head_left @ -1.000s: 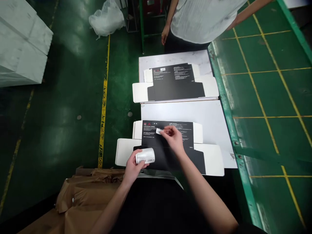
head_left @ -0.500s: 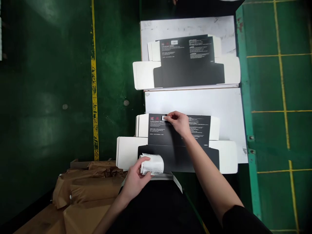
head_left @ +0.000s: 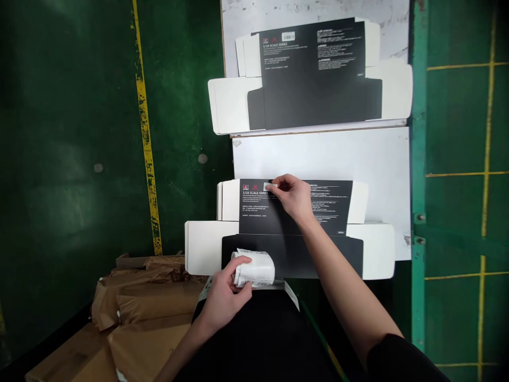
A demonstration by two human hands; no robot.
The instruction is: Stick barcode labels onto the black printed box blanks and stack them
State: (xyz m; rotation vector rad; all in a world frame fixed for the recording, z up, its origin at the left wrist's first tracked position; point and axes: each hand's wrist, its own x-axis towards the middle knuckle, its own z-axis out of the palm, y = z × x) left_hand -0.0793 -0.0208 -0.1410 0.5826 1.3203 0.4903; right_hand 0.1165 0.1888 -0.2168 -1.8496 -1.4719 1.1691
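Observation:
My left hand is closed around a white roll of barcode labels, held over the lower edge of a flat, unfolded black and white box. At the top of that box's printed panel, my right hand pinches a small white label between thumb and fingers. The label lies against the black surface beside a red logo; whether it is fully stuck down I cannot tell. Farther up, a second flattened box bears a white barcode label in the matching spot.
Both boxes lie on white boards with a seam between them. A green metal rail with bolts runs along the right. Brown paper-wrapped bundles are stacked at the lower left. Yellow lines mark the green floor.
The view has shifted, bringing the far box nearer the top edge. My right hand stays at the label, its fingers slightly more curled. The left hand still holds the roll, slightly farther right.

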